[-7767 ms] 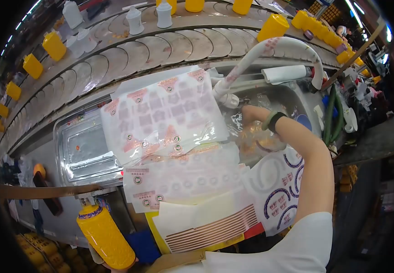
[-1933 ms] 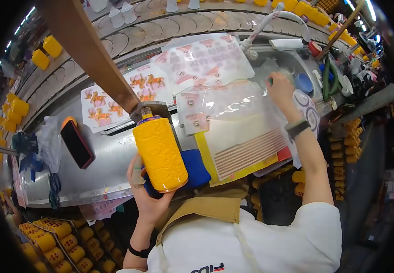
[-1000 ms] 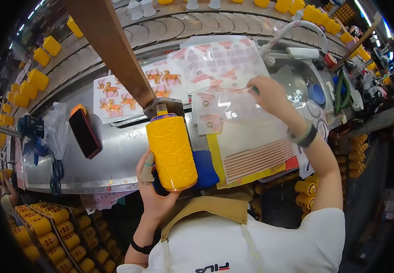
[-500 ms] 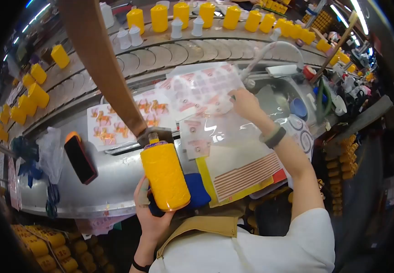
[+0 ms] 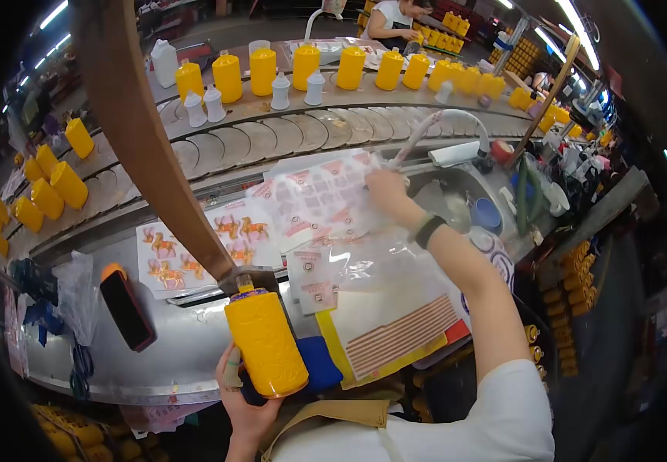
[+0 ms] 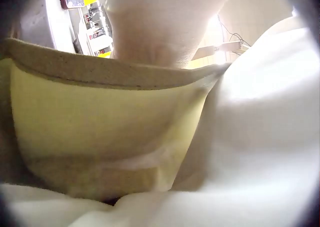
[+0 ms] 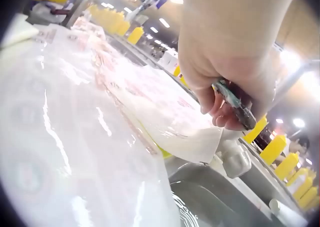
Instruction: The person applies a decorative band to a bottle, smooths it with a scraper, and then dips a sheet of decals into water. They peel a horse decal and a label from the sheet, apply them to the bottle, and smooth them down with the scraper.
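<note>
A yellow embossed bottle leans with its neck at a bracket on the end of a wooden bar. My left hand grips its lower part, thumb in a finger cot along the left side, the other fingers hidden behind. My right hand is at the upper right corner of a printed decal sheet beside the sink. In the right wrist view, its curled fingers hold a small flat dark piece with a green edge. The left wrist view shows mostly a tan apron.
A sheet of orange deer decals lies left of the bar. A phone lies on the steel counter. The sink holds a blue cup. Yellow bottles stand along the conveyor; a person works beyond it.
My right hand has come out of the sink and moved left over the sheets to the decal sheet's corner. The deer sheet now covers the tray. My left hand still grips the yellow bottle.
</note>
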Available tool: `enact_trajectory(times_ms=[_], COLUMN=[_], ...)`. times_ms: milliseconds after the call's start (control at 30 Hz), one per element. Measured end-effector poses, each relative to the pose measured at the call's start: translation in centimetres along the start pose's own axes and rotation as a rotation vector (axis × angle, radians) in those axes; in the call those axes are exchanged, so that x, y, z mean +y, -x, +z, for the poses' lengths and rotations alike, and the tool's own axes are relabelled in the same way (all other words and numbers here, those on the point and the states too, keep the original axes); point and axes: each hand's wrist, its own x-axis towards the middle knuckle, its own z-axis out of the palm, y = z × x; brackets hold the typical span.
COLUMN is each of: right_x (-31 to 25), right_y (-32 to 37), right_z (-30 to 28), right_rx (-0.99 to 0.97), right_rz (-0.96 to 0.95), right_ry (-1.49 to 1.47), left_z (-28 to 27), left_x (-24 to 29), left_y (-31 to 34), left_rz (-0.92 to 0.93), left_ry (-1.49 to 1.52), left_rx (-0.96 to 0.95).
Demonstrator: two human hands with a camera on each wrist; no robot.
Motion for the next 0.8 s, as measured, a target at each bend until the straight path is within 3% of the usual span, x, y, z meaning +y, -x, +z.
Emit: enact_trajectory(times_ms=[67, 167, 367, 533, 800], right_x=[-1.2, -3.3, -2.6, -1.8, -1.1], right_y=[-1.5, -4.1, -9.6, -10.3, -9.6], right_z=[-0.2, -1.0, -2.3, -1.6, -2.0], right_rx=[-0.023, 0.050, -0.160, -0.097, -0.097], right_rz=[-0.066, -0.002, 0.249, 0.177, 0.109], right_ry=[0.091, 0.105, 0.014, 0.067, 0.182], left_z=[0.1, -0.5, -0.2, -0.7, -0.6], left_x=[-0.1, 1.5, 0.3, 0.9, 0.5], left_y=[0.0, -0.5, -0.4, -1.0, -0.8], left_rz=[-0.032, -0.069, -0.003, 0.071, -0.005], left_ry=[0.008, 0.027, -0.024, -0.136, -0.083], left_rx=[0.012, -0.019, 0.024, 0.004, -0.005])
